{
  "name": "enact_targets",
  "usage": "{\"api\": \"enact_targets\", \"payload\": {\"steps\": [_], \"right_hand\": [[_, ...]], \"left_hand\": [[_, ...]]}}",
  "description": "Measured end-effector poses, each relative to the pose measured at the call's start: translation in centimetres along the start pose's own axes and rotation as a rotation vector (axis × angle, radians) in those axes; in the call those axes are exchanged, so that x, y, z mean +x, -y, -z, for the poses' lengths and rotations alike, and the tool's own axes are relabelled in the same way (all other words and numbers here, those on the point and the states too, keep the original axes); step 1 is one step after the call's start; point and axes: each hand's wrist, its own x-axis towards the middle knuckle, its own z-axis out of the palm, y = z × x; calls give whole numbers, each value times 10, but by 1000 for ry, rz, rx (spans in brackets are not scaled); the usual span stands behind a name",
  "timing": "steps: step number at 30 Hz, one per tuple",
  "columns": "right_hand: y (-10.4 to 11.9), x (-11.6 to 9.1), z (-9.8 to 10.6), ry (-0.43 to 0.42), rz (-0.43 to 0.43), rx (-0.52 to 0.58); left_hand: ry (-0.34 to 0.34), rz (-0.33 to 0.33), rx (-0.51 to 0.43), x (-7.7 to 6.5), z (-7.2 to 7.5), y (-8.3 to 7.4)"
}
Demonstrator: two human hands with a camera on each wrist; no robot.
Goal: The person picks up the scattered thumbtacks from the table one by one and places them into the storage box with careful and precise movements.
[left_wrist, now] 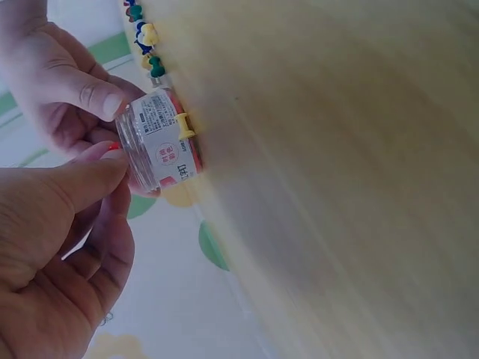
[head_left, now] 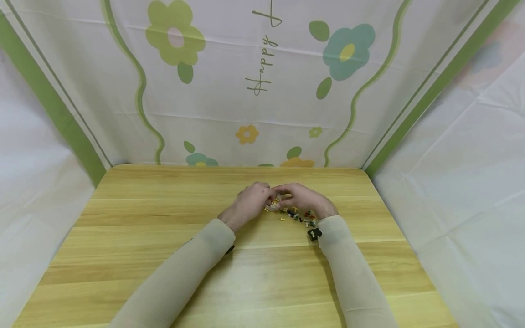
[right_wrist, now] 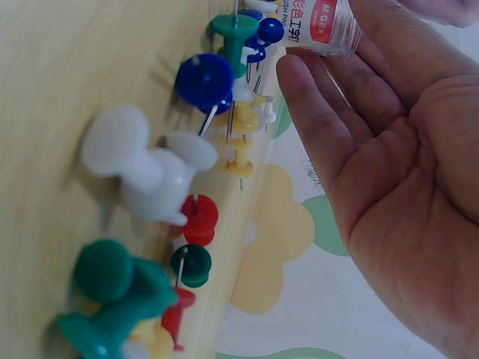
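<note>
A small clear jar (left_wrist: 161,146) with a printed push-pin label stands on the table between the two hands. My right hand (head_left: 305,199) holds it, thumb on one side and fingers round the other; the right wrist view shows the jar (right_wrist: 320,26) at those fingertips. Over the jar's mouth, my left hand (head_left: 251,202) pinches a red push pin (left_wrist: 114,146) between thumb and forefinger, mostly hidden by the fingertips. One yellow push pin (left_wrist: 184,127) lies close by the jar's label side.
Loose push pins (head_left: 293,214) in several colours lie scattered beside and under the right wrist, among them a white one (right_wrist: 146,164) and a green one (right_wrist: 112,299). Another yellow pin (head_left: 283,219) lies apart on the wooden table (head_left: 156,218). A flowered cloth (head_left: 229,82) hangs behind.
</note>
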Motion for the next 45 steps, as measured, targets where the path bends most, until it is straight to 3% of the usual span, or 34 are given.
{"api": "enact_targets", "payload": {"steps": [6, 14, 20, 26, 45], "right_hand": [[1, 0, 1, 5, -3, 5], [1, 0, 2, 2, 3, -32], [0, -2, 1, -8, -7, -40], [-1, -3, 1, 1, -24, -19], [-1, -2, 0, -3, 0, -25]], "left_hand": [[-38, -19, -3, -2, 0, 3], [-55, -71, -25, -15, 7, 3], [1, -89, 67, -25, 9, -3], [69, -81, 90, -31, 4, -5], [96, -89, 167, -30, -6, -5]]}}
